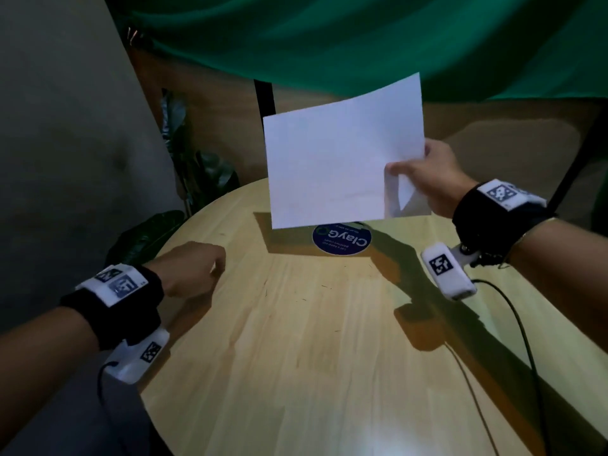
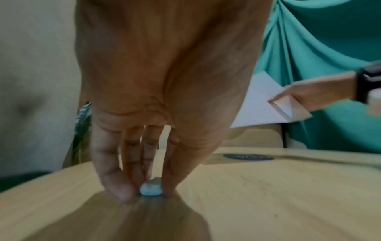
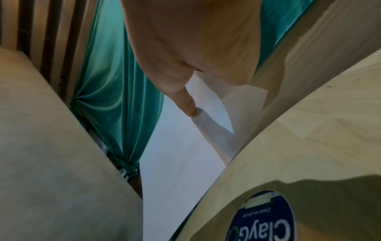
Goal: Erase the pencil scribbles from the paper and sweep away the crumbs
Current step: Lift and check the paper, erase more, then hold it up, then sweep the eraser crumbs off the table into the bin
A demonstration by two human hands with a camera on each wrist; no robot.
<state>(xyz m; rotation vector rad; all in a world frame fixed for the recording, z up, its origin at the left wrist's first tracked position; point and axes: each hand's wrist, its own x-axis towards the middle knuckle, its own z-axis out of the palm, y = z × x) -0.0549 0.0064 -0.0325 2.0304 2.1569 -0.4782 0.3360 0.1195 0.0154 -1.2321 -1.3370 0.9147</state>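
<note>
My right hand [image 1: 424,179] pinches the white sheet of paper [image 1: 329,159] by its lower right corner and holds it upright above the far side of the round wooden table [image 1: 296,340]; that corner is folded over. The same paper [image 3: 175,154] hangs from my thumb and fingers in the right wrist view. My left hand [image 1: 194,271] is at the table's left edge, fingers pointing down. There the left wrist view shows its fingertips [image 2: 121,190] pinching a small white eraser [image 2: 151,189] against the wood. Tiny dark crumbs [image 1: 324,286] dot the tabletop.
A round blue sticker [image 1: 342,240] lies on the table under the paper. A black cable [image 1: 519,324] trails across the right side. Green cloth [image 1: 362,37] hangs behind, a grey cushion [image 1: 65,143] stands at left, and plant leaves [image 1: 197,179] sit beyond the table's edge.
</note>
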